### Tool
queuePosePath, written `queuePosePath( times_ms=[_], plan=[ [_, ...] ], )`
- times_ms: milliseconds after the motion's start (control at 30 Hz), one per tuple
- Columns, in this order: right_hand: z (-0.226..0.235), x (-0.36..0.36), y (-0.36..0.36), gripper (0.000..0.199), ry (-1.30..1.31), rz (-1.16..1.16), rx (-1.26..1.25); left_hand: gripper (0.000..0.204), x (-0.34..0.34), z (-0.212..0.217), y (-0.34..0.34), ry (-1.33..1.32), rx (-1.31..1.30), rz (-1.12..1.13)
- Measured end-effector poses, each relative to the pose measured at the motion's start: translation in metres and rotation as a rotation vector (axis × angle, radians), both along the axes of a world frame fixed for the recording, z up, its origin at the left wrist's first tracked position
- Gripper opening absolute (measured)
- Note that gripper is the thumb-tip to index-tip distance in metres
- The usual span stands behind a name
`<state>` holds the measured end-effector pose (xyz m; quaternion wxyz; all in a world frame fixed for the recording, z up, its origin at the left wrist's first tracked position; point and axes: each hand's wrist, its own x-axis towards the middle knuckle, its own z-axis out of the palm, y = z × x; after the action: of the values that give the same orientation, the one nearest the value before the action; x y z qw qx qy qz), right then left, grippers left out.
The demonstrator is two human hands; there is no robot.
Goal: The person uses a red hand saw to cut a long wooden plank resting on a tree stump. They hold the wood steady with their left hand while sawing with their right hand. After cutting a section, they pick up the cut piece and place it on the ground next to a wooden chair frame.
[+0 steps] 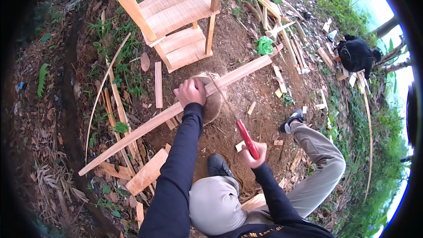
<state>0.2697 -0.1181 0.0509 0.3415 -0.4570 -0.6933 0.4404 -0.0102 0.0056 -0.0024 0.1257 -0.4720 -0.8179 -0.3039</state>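
Note:
My left hand (192, 91) grips a long wooden strip (143, 128) and presses it down on a round stump (213, 105). The strip lies slantwise across the stump, its near end low at the left and its far end up at the right. In my right hand (255, 156) is the red handle (246, 137) of a saw. Its thin dark blade runs from the handle up to the strip, just right of my left hand, and seems to touch it there. How deep the blade sits in the wood cannot be made out.
A wooden shelf-like frame (181, 13) stands beyond the stump. Scrap boards (147, 172) lie at the left, and more offcuts (286, 44) at the far right by a green plastic bag (265, 45). Another person (355, 55) in dark clothes crouches at the right.

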Motion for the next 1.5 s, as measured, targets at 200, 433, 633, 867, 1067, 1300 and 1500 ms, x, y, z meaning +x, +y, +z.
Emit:
queuePosePath(
  times_ms=[200,433,633,867,1067,1300,1500],
  plan=[
    [-0.007,0.032,-0.033,0.003,-0.005,-0.008,0.051,0.032,0.004,0.002,0.005,0.034,0.026,-0.026],
    [-0.005,-0.015,0.014,0.006,0.064,-0.022,0.062,0.03,0.003,0.003,0.012,-0.003,0.004,-0.047],
    [0.009,0.023,-0.024,0.004,-0.022,0.004,0.051,0.032,-0.003,0.004,0.01,0.018,0.026,-0.146],
    [0.006,-0.05,0.033,0.006,0.113,-0.087,0.02,0.029,0.003,0.007,0.015,-0.019,0.033,-0.176],
    [-0.009,-0.023,-0.023,0.002,0.027,-0.072,0.088,0.027,-0.006,0.005,0.008,0.005,0.039,-0.191],
    [0.001,-0.048,0.013,0.004,0.044,-0.106,0.113,0.035,-0.002,0.011,0.016,-0.099,0.035,-0.175],
    [0.006,-0.02,0.017,0.004,0.055,-0.082,0.069,0.031,0.004,0.008,0.018,0.034,0.04,-0.203]
  ],
)
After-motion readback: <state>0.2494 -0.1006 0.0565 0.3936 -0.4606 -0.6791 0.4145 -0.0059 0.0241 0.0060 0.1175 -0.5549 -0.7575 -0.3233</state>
